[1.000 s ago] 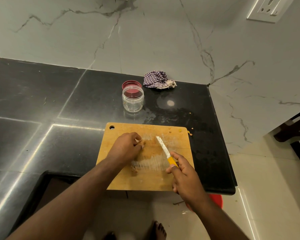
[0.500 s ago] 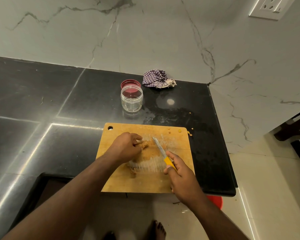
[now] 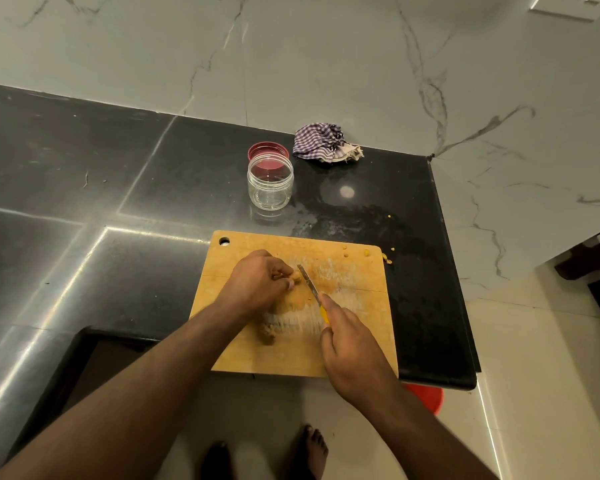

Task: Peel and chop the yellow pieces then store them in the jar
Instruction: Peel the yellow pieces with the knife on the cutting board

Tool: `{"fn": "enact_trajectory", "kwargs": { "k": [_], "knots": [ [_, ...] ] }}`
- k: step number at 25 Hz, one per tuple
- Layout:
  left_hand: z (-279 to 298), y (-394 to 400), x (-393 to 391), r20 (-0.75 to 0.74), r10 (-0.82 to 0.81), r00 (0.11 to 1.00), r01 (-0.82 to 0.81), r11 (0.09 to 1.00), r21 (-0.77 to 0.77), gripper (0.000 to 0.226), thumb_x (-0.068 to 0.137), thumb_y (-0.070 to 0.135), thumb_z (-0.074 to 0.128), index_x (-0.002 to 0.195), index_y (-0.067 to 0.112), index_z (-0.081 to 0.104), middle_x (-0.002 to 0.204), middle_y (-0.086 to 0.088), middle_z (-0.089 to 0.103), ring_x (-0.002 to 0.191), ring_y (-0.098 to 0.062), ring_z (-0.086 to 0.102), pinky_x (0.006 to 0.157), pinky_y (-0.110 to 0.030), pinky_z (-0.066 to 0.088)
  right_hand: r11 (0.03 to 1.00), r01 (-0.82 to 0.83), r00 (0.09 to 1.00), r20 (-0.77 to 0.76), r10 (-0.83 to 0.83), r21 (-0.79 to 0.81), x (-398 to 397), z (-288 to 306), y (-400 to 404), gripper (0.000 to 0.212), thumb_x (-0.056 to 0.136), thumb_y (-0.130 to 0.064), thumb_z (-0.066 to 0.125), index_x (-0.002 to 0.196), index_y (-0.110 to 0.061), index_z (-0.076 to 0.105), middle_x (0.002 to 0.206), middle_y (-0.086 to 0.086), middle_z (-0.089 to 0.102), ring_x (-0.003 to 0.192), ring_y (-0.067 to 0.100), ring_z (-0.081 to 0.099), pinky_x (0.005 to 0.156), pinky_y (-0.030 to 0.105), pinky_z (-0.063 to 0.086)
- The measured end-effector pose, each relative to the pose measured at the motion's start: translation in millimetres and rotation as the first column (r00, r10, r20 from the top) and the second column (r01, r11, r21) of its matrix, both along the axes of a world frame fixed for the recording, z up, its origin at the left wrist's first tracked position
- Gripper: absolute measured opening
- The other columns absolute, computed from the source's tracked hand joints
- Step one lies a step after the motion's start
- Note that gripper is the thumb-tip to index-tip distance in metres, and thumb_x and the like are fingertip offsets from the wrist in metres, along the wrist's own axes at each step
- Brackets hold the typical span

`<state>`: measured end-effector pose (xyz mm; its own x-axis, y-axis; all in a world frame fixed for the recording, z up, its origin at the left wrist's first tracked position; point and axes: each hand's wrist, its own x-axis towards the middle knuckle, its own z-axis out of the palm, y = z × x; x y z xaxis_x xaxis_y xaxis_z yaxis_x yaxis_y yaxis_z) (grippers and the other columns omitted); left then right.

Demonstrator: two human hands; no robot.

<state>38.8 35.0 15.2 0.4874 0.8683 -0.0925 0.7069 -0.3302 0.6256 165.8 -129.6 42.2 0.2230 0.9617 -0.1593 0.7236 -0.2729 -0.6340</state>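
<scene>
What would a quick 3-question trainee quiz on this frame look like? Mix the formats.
1. True or false: the jar stands open, and the red lid lies behind it.
2. Which hand grips the knife? A) left hand B) right hand
3. Fill in: the left hand pinches a yellow piece on the ____.

Key: 1 true; 2 B; 3 cutting board.

Left hand curled, pinching with its fingertips; right hand clenched, both forearms reaching forward.
</scene>
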Motion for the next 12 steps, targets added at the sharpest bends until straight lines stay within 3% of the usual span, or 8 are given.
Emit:
{"fn": "enact_trajectory", "kwargs": {
  "k": [6,12],
  "knots": [
    [-2.1,1.5,0.4,-0.002,-0.001,1.0,0.001,1.0,0.003,0.03,0.087,0.031,0.073,0.116,0.023,0.073,0.108,0.006,0.059,0.095,-0.01,0.055,0.072,-0.022,0.04,0.998,-0.048,0.997,0.062,0.05,-0.031,-4.1,2.0,2.6,0.053,0.104,-0.025,0.034,0.155,-0.029,0.019,0.122,-0.005,0.048,0.097,0.008,0.048,0.086,0.027,0.045],
    [-1.8,2.6,0.8,-0.003,-0.021,1.0,0.021,1.0,0.006,0.029,0.088,0.029,0.073,0.116,0.021,0.073,0.104,0.007,0.057,0.092,-0.008,0.054,0.073,-0.02,0.039,0.994,-0.056,0.99,0.123,0.067,-0.096,-6.8,4.1,17.6,0.053,0.103,-0.025,0.031,0.154,-0.03,0.016,0.125,0.001,0.05,0.103,0.017,0.051,0.09,0.035,0.048]
  ]
}}
